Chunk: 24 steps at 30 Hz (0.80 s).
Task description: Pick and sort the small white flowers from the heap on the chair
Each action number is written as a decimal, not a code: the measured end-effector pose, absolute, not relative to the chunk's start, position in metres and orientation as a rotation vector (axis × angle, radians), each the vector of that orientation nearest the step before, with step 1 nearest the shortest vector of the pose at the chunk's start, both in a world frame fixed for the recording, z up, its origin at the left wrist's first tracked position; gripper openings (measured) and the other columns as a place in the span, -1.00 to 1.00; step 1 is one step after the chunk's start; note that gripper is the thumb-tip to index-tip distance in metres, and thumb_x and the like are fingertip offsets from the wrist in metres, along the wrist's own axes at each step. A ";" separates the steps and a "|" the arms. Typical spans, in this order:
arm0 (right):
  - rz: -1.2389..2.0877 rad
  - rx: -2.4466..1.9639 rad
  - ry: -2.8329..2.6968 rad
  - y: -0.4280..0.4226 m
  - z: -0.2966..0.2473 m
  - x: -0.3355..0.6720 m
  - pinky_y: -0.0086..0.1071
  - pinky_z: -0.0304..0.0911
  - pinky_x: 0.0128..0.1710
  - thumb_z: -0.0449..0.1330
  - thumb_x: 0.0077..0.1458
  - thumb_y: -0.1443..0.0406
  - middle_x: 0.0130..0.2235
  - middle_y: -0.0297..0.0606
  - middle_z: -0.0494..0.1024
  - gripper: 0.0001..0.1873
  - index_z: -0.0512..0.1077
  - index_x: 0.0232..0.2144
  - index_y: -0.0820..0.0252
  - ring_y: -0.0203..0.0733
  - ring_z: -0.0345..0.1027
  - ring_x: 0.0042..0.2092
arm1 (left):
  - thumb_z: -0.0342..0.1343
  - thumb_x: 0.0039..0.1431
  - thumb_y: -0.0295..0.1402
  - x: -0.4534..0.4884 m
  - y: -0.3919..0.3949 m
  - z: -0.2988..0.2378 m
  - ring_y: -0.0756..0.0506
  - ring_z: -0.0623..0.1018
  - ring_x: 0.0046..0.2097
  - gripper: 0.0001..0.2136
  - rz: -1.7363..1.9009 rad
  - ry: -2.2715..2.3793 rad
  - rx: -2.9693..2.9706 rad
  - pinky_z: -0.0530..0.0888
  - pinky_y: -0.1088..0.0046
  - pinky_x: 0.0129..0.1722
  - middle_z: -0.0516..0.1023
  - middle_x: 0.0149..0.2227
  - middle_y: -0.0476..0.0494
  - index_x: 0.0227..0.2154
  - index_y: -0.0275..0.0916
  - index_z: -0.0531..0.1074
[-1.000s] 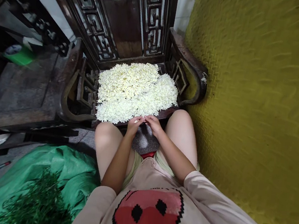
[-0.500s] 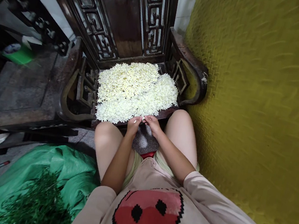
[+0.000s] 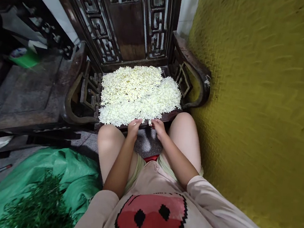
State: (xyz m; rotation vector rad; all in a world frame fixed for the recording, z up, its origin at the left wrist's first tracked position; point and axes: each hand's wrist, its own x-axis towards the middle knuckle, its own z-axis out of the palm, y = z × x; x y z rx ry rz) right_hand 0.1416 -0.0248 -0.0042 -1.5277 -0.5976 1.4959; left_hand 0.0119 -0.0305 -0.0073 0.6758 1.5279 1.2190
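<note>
A wide layer of small white flowers (image 3: pixel 141 110) covers the seat of a dark carved wooden chair (image 3: pixel 180 114) in front of me; the far part looks yellower than the near strip. Just over the seat's front edge my left hand (image 3: pixel 133 127) is closed, with a small white bit of flower showing at its fingers. My right hand (image 3: pixel 159 128) pinches a small white flower (image 3: pixel 150 122) between its fingertips. A short gap separates the two hands, and both are close to the near edge of the flowers.
A green woven sack (image 3: pixel 75 173) with leafy green stems (image 3: pixel 40 204) lies on the floor at lower left. Left of the chair stands a dark wooden table (image 3: pixel 27 92) with a green container (image 3: pixel 25 58). A yellow textured surface (image 3: pixel 260 106) rises at right.
My hands, close together before, have moved apart, the right one shifting right with the white flower. The view has shifted slightly; the flowers on the seat look unchanged.
</note>
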 end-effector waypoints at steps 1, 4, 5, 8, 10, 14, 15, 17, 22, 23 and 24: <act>1.518 -1.524 -0.599 -0.025 -0.004 0.141 -0.46 0.06 -0.50 0.22 -0.24 0.17 -0.62 -0.43 0.34 -0.76 0.27 -0.62 0.18 -0.31 0.27 -0.51 | 0.30 -0.34 -0.13 0.013 -0.031 -0.006 0.00 0.40 -0.44 -0.68 1.217 1.530 0.665 0.29 0.46 -0.35 0.41 -0.59 -0.02 -0.57 -0.29 0.46; 1.542 -1.508 -0.652 -0.025 -0.004 0.141 -0.45 0.07 -0.49 0.21 -0.24 0.16 -0.61 -0.42 0.35 -0.76 0.27 -0.61 0.17 -0.28 0.29 -0.49 | 0.33 -0.41 -0.16 0.013 -0.031 -0.004 0.00 0.40 -0.43 -0.67 1.216 1.542 0.631 0.30 0.45 -0.32 0.44 -0.55 -0.03 -0.58 -0.29 0.46; 1.518 -1.499 -0.696 -0.026 -0.003 0.141 -0.44 0.09 -0.47 0.20 -0.23 0.15 -0.62 -0.42 0.35 -0.76 0.27 -0.63 0.17 -0.28 0.29 -0.49 | 0.34 -0.43 -0.16 0.014 -0.031 -0.003 -0.01 0.40 -0.42 -0.67 1.221 1.544 0.626 0.31 0.45 -0.31 0.46 -0.54 -0.04 -0.59 -0.29 0.45; 1.420 -1.412 -0.844 -0.027 -0.001 0.140 -0.43 0.15 -0.37 0.20 -0.23 0.14 -0.59 -0.39 0.39 -0.74 0.24 -0.67 0.16 -0.27 0.31 -0.41 | 0.34 -0.45 -0.17 0.015 -0.031 -0.004 -0.01 0.40 -0.42 -0.68 1.247 1.551 0.648 0.31 0.45 -0.30 0.47 -0.53 -0.05 -0.63 -0.29 0.44; 1.403 -1.341 -0.890 -0.028 -0.001 0.139 -0.41 0.18 -0.31 0.21 -0.23 0.15 -0.53 -0.37 0.45 -0.74 0.23 -0.67 0.15 -0.24 0.35 -0.34 | 0.34 -0.44 -0.19 0.016 -0.031 -0.005 0.00 0.39 -0.43 -0.69 1.266 1.571 0.665 0.31 0.46 -0.31 0.46 -0.56 -0.04 -0.65 -0.29 0.43; 1.505 -1.345 -0.832 -0.028 -0.001 0.136 -0.41 0.19 -0.35 0.19 -0.21 0.18 -0.54 -0.36 0.47 -0.79 0.25 -0.65 0.15 -0.26 0.35 -0.40 | 0.34 -0.41 -0.25 0.017 -0.032 -0.004 0.02 0.38 -0.46 -0.74 1.280 1.588 0.621 0.30 0.48 -0.35 0.43 -0.58 0.00 -0.64 -0.29 0.43; 1.540 -1.355 -0.799 -0.028 -0.002 0.135 -0.41 0.18 -0.38 0.18 -0.20 0.19 -0.57 -0.37 0.45 -0.80 0.25 -0.64 0.15 -0.27 0.33 -0.44 | 0.34 -0.40 -0.26 0.017 -0.032 -0.003 0.03 0.37 -0.47 -0.75 1.276 1.584 0.607 0.29 0.48 -0.36 0.43 -0.59 0.00 -0.64 -0.29 0.43; 1.597 -1.359 -0.741 -0.028 -0.003 0.134 -0.41 0.18 -0.43 0.16 -0.18 0.19 -0.62 -0.40 0.41 -0.80 0.23 -0.64 0.14 -0.30 0.29 -0.50 | 0.33 -0.37 -0.28 0.017 -0.032 0.000 0.04 0.36 -0.49 -0.76 1.261 1.577 0.587 0.27 0.50 -0.39 0.40 -0.61 0.02 -0.64 -0.29 0.43; 1.609 -1.378 -0.745 -0.027 -0.008 0.133 -0.44 0.13 -0.52 0.13 -0.12 0.18 -0.70 -0.50 0.28 -0.79 0.18 -0.61 0.12 -0.37 0.13 -0.62 | 0.32 -0.35 -0.28 0.018 -0.032 0.001 0.07 0.31 -0.53 -0.76 1.204 1.565 0.558 0.23 0.52 -0.45 0.32 -0.68 0.07 -0.67 -0.29 0.39; 1.606 -1.382 -0.752 -0.027 -0.010 0.133 -0.45 0.10 -0.54 0.12 -0.12 0.18 -0.71 -0.51 0.26 -0.79 0.17 -0.60 0.12 -0.39 0.10 -0.63 | 0.32 -0.35 -0.28 0.018 -0.032 0.000 0.07 0.31 -0.54 -0.75 1.190 1.556 0.555 0.22 0.52 -0.46 0.30 -0.69 0.08 -0.67 -0.29 0.38; 1.606 -1.381 -0.756 -0.027 -0.011 0.133 -0.47 0.06 -0.56 0.12 -0.12 0.17 -0.72 -0.53 0.23 -0.78 0.16 -0.60 0.12 -0.40 0.07 -0.64 | 0.32 -0.35 -0.27 0.018 -0.032 0.000 0.07 0.30 -0.55 -0.74 1.179 1.543 0.551 0.22 0.53 -0.47 0.29 -0.70 0.09 -0.66 -0.29 0.37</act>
